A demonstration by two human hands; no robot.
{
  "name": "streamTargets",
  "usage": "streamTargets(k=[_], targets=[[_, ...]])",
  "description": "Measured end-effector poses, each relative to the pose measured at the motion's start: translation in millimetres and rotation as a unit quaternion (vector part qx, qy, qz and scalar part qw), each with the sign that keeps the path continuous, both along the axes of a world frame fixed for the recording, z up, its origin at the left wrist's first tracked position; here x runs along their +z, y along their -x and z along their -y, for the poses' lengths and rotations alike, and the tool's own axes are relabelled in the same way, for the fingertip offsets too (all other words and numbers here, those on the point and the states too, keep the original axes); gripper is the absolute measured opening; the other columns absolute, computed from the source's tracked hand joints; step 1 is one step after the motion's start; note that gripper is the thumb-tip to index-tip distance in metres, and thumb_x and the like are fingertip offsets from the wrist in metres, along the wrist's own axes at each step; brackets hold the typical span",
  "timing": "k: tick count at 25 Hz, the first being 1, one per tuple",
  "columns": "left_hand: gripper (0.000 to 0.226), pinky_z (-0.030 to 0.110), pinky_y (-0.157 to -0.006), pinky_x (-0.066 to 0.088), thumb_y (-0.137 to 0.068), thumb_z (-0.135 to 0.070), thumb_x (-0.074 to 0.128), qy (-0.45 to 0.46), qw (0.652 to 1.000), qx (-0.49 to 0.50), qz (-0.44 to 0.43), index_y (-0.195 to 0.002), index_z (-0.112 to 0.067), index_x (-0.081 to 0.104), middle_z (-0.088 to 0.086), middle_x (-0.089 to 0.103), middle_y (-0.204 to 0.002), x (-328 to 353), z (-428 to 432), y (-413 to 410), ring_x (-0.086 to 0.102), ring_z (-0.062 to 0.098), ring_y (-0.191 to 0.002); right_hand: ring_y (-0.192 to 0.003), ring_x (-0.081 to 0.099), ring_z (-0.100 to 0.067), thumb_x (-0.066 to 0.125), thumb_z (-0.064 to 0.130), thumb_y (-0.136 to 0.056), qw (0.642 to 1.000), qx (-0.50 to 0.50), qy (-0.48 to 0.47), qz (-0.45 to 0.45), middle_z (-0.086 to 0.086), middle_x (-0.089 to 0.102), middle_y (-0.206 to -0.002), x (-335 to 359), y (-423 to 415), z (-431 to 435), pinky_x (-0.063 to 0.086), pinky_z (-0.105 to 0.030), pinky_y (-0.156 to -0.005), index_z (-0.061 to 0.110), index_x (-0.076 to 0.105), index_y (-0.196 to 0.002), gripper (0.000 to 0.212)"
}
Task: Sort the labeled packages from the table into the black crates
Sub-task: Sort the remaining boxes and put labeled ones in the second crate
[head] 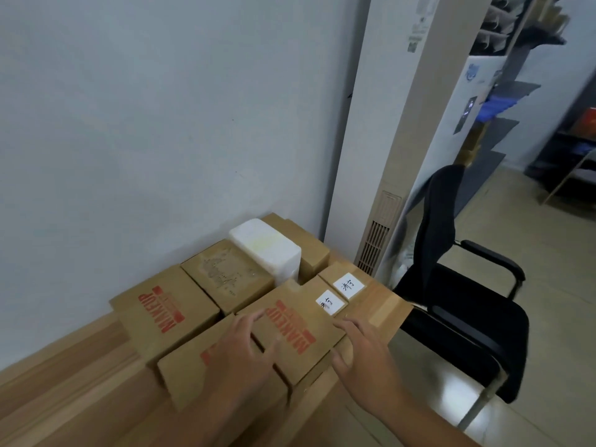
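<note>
Several brown cardboard packages sit grouped at the far right corner of the wooden table (64,382), against the wall. The nearest right package (303,321) has red MAKEUP print and a white handwritten label (330,302). My left hand (248,346) lies with spread fingers across its left edge and the neighbouring front package (190,369). My right hand (361,346) is at its right side, fingers straight, thumb near the box's front corner. Behind it lies another labeled package (351,283). No black crate is in view.
A white foam box (267,246) sits on the rear packages, with two more brown boxes (161,308) (225,275) to its left. A black office chair (461,304) stands right of the table. A tall white air conditioner (396,156) and shelving stand behind it.
</note>
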State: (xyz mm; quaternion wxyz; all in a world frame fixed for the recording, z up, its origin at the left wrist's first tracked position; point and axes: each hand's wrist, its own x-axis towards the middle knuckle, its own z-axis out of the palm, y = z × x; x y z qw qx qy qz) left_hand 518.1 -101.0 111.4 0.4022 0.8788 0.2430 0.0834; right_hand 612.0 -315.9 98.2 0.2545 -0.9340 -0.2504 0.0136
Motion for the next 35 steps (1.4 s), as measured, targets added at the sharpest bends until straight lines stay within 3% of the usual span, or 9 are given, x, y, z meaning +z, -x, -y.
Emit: streamTargets(k=[4, 9, 14, 19, 21, 25, 29, 32, 35], targets=[[0.056, 0.023, -0.097, 0.043, -0.093, -0.057, 0.061, -0.02, 0.997, 0.067, -0.008, -0.144, -0.041, 0.045, -0.032, 0.044, -0.124, -3.9, 46.6, -66.1, 0.047, -0.006, -0.114, -0.117, 0.041, 0.005, 0.066, 0.037, -0.088, 0.998, 0.039, -0.032, -0.031, 0.025, 0.044, -0.13, -16.3, -85.7, 38.8, 0.043, -0.022, -0.101, 0.036, 0.054, -0.135, 0.048], [0.06, 0.037, -0.111, 0.045, -0.094, -0.062, 0.056, -0.037, 0.994, 0.097, -0.034, -0.148, -0.043, 0.04, -0.024, 0.044, -0.143, -2.1, 75.6, -111.0, 0.046, 0.004, -0.131, -0.122, 0.045, -0.001, 0.064, 0.038, -0.09, 0.996, 0.082, -0.023, -0.039, 0.021, 0.047, -0.13, -17.8, -163.4, 62.3, 0.046, -0.027, -0.105, 0.033, 0.053, -0.135, 0.047], [0.057, 0.033, -0.11, 0.043, -0.093, -0.062, 0.057, -0.045, 0.992, 0.114, -0.016, -0.146, -0.045, 0.041, -0.026, 0.045, -0.142, -14.0, 67.1, -138.0, 0.045, 0.001, -0.131, -0.129, 0.045, -0.005, 0.062, 0.039, -0.093, 0.992, 0.105, 0.006, -0.068, 0.018, 0.045, -0.14, -19.9, -203.1, 51.1, 0.045, -0.029, -0.108, 0.033, 0.049, -0.14, 0.049], [0.059, 0.036, -0.12, 0.031, -0.093, -0.063, 0.057, -0.049, 0.987, 0.147, -0.043, -0.147, -0.046, 0.039, -0.025, 0.039, -0.152, -38.7, 71.2, -167.1, 0.035, 0.005, -0.142, -0.122, 0.048, -0.004, 0.065, 0.039, -0.09, 0.988, 0.121, 0.042, -0.087, 0.018, 0.048, -0.134, -27.4, -240.5, 43.2, 0.045, -0.024, -0.103, 0.034, 0.049, -0.139, 0.051], [0.06, 0.029, -0.115, 0.021, -0.092, -0.065, 0.056, -0.064, 0.984, 0.156, -0.051, -0.147, -0.047, 0.039, -0.025, 0.039, -0.152, -46.5, 77.4, -176.2, 0.034, 0.001, -0.141, -0.117, 0.048, -0.004, 0.067, 0.041, -0.087, 0.986, 0.131, 0.054, -0.088, 0.016, 0.049, -0.128, -32.0, -254.4, 36.1, 0.046, -0.021, -0.097, 0.032, 0.05, -0.138, 0.054], [0.06, 0.022, -0.109, 0.024, -0.091, -0.067, 0.05, -0.106, 0.979, 0.152, -0.081, -0.146, -0.046, 0.037, -0.023, 0.038, -0.149, -60.4, 86.6, -208.0, 0.033, 0.0, -0.137, -0.123, 0.047, -0.01, 0.061, 0.054, -0.087, 0.976, 0.172, 0.11, -0.072, 0.012, 0.046, -0.128, -45.0, -288.4, 8.1, 0.042, -0.023, -0.097, 0.034, 0.044, -0.136, 0.056], [0.061, 0.024, -0.118, 0.025, -0.091, -0.062, 0.041, -0.164, 0.971, 0.135, -0.106, -0.146, -0.038, 0.045, -0.019, 0.046, -0.144, -70.1, 100.0, -245.8, 0.039, 0.003, -0.135, -0.14, 0.033, -0.017, 0.051, 0.066, -0.09, 0.953, 0.224, 0.187, -0.077, 0.003, 0.029, -0.156, -70.6, -313.4, -15.0, 0.034, -0.034, -0.113, 0.032, 0.023, -0.154, 0.077], [0.058, 0.027, -0.12, 0.027, -0.093, -0.058, 0.042, -0.161, 0.972, 0.123, -0.12, -0.143, -0.03, 0.051, -0.015, 0.049, -0.14, -82.5, 106.7, -264.7, 0.041, 0.007, -0.133, -0.149, 0.021, -0.028, 0.048, 0.07, -0.091, 0.941, 0.24, 0.215, -0.102, -0.007, 0.009, -0.166, -90.4, -320.3, -29.0, 0.03, -0.041, -0.116, 0.031, 0.008, -0.161, 0.09], [0.06, 0.021, -0.117, 0.026, -0.091, -0.059, 0.036, -0.136, 0.97, 0.155, -0.127, -0.143, -0.031, 0.05, -0.017, 0.047, -0.14, -91.2, 110.3, -263.4, 0.038, 0.006, -0.134, -0.151, 0.017, -0.034, 0.04, 0.074, -0.091, 0.932, 0.26, 0.238, -0.078, -0.011, -0.004, -0.169, -104.2, -317.7, -35.7, 0.032, -0.045, -0.115, 0.034, 0.003, -0.162, 0.089]])
